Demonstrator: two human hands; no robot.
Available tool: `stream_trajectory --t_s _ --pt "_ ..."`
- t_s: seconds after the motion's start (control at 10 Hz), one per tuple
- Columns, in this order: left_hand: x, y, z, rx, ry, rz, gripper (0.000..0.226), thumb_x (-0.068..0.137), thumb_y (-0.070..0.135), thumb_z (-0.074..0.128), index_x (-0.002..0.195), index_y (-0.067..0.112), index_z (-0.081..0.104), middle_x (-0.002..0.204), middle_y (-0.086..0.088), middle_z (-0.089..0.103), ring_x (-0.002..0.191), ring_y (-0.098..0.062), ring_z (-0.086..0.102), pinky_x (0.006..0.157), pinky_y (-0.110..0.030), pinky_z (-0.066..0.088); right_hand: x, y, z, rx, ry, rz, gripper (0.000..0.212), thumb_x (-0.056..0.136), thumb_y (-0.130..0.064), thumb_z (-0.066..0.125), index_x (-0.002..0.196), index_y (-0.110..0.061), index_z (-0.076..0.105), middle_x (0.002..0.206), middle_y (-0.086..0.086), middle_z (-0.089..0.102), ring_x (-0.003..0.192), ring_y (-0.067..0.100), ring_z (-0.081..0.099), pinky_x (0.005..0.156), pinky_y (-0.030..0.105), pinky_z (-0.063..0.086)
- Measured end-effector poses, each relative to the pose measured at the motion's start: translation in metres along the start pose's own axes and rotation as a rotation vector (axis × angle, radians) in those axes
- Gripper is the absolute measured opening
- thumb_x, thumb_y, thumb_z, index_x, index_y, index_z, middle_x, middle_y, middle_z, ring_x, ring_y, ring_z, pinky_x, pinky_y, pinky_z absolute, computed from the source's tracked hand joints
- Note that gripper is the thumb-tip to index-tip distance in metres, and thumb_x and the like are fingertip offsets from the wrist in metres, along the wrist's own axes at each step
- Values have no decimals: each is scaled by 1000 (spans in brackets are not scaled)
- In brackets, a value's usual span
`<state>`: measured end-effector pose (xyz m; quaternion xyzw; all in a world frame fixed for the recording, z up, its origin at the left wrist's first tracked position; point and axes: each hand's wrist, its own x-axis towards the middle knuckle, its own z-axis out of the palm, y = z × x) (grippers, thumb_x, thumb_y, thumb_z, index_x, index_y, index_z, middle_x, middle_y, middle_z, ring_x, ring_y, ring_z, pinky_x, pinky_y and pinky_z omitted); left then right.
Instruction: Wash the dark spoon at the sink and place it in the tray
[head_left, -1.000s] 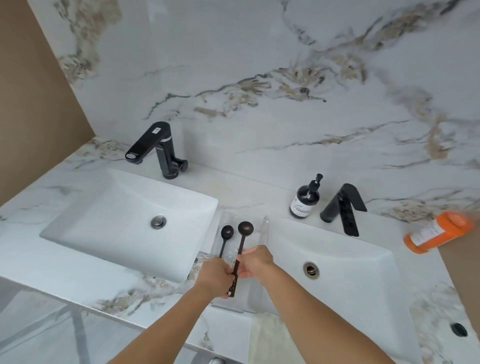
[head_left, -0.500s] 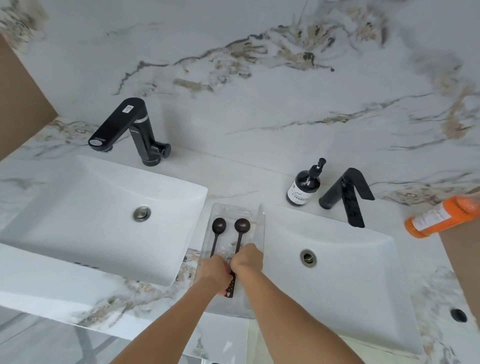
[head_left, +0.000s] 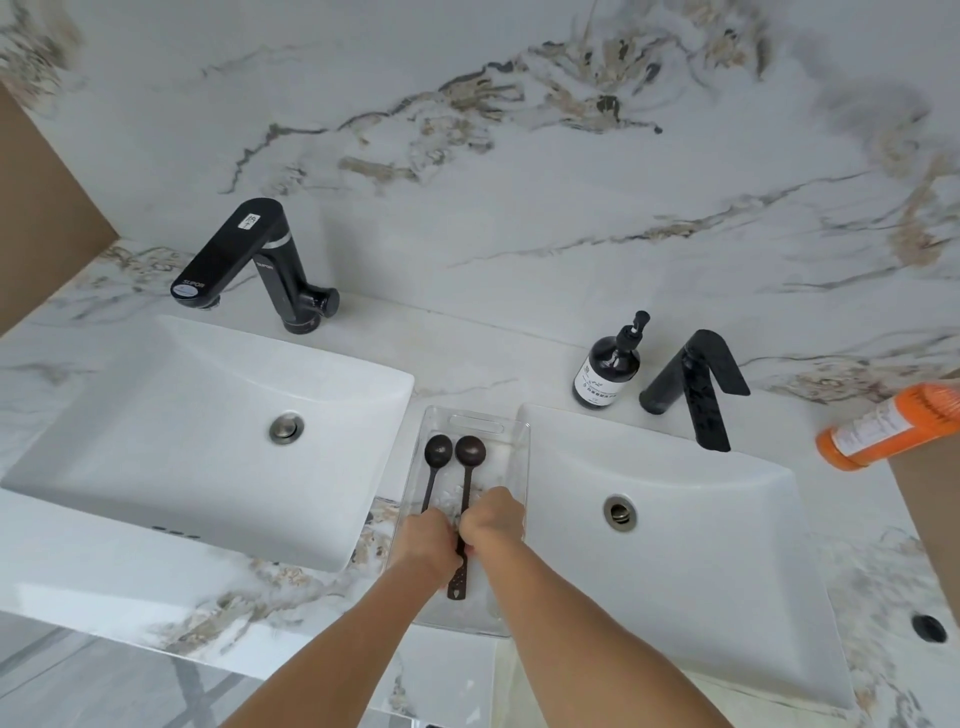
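Note:
Two dark spoons lie side by side in a clear plastic tray (head_left: 519, 441) between the two sinks. The right dark spoon (head_left: 470, 450) has its bowl at the far end, and its handle runs back between my hands, ending near the tray's front. My right hand (head_left: 493, 525) pinches that handle from the right. My left hand (head_left: 431, 545) is curled shut against the same handle from the left. It also covers the end of the other spoon (head_left: 438, 450).
A white sink (head_left: 701, 519) with a black tap (head_left: 696, 389) is right of the tray. Another sink (head_left: 171, 415) with a black tap (head_left: 249, 260) is on the left. A dark soap bottle (head_left: 608, 364) stands behind the tray. An orange bottle (head_left: 883, 431) sticks out at the right edge.
The held spoon has come down from a slight tilt to lie flat in the tray beside the other spoon. Both hands stayed on its handle. My view shifted right and closer.

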<state>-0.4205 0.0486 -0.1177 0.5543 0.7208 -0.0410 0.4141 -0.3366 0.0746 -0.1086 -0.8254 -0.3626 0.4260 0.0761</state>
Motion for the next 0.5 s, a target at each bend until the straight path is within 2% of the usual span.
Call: stream_trajectory --t_s 0.1,0.2,0.3,0.4,0.5 --pt "0 4 1 82 48 19 15 81 10 56 86 7 69 97 -15 73 90 -31 71 69 -35 59 -3 1 0 20 5 0 10 84 -2 57 78 -10 56 84 8 61 91 32 70 80 42 62" --pt "4 5 4 145 74 37 16 82 10 54 89 10 68 99 -14 72 92 -31 70 67 -34 54 -7 1 -3 80 -10 -3 8 83 -5 60 88 -6 66 95 11 68 90 32 70 79 42 62" --pt "6 8 7 231 90 57 20 84 6 53 99 7 66 105 -14 70 97 -31 68 71 -33 52 -9 2 -11 88 -27 3 12 84 -7 63 95 -5 66 103 13 68 92 33 70 74 39 62" --pt "3 12 10 271 113 82 20 86 6 53 101 9 65 107 -13 68 98 -30 68 70 -32 51 -12 3 -24 66 -79 -7 12 80 -3 68 91 -6 65 104 13 70 91 31 71 54 30 56" --pt "-5 20 3 313 137 81 21 85 8 56 105 9 61 110 -14 66 102 -31 67 79 -35 55 -11 6 -38 158 -97 -14 18 80 -3 63 97 -2 70 99 17 73 84 33 74 68 37 64"
